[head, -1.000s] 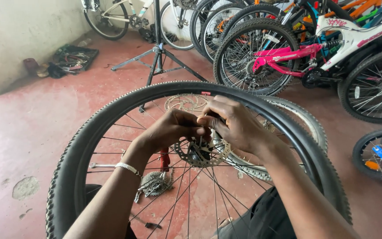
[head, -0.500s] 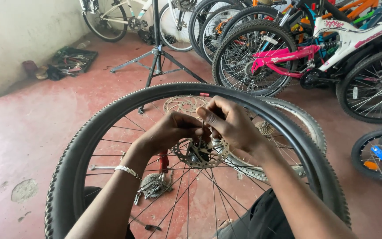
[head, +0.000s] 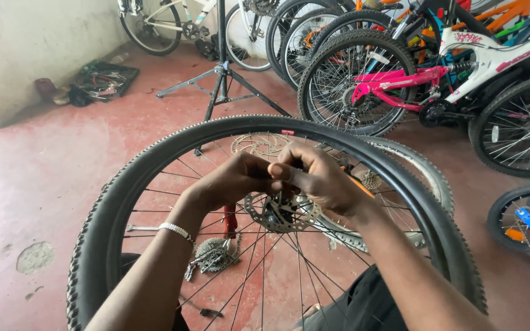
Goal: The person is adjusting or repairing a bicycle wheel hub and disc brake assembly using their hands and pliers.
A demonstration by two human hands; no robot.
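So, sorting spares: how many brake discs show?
2: one disc on the near wheel, another disc on the floor beyond it. Parked bikes may hide more.

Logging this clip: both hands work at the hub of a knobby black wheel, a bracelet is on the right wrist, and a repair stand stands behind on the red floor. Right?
One detail is off. The head view shows the pale bracelet on the left wrist, not the right. The rest holds: left hand and right hand meet at the hub of the knobby black wheel, with the repair stand behind on the red floor.
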